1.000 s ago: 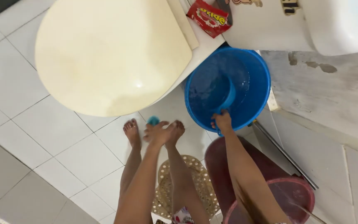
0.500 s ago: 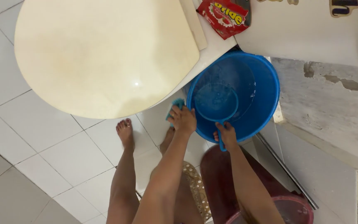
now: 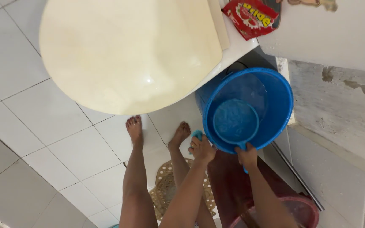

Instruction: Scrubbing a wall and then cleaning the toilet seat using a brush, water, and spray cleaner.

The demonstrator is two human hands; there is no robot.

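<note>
Head view shows the right hand [image 3: 246, 155] gripping the handle of a blue water scoop [image 3: 235, 121] full of water inside the blue bucket [image 3: 280, 105] at right of the frame, while the left hand [image 3: 202, 148] pinches a teal sponge [image 3: 196, 135], so the scooping step looks in hand and lifting it level comes next.

Blue bucket [image 3: 275, 105], blue dipper [image 3: 235, 121] — cream lid [image 3: 127, 50], perhaps perforated tan mat [image 3: 165, 190].
</note>
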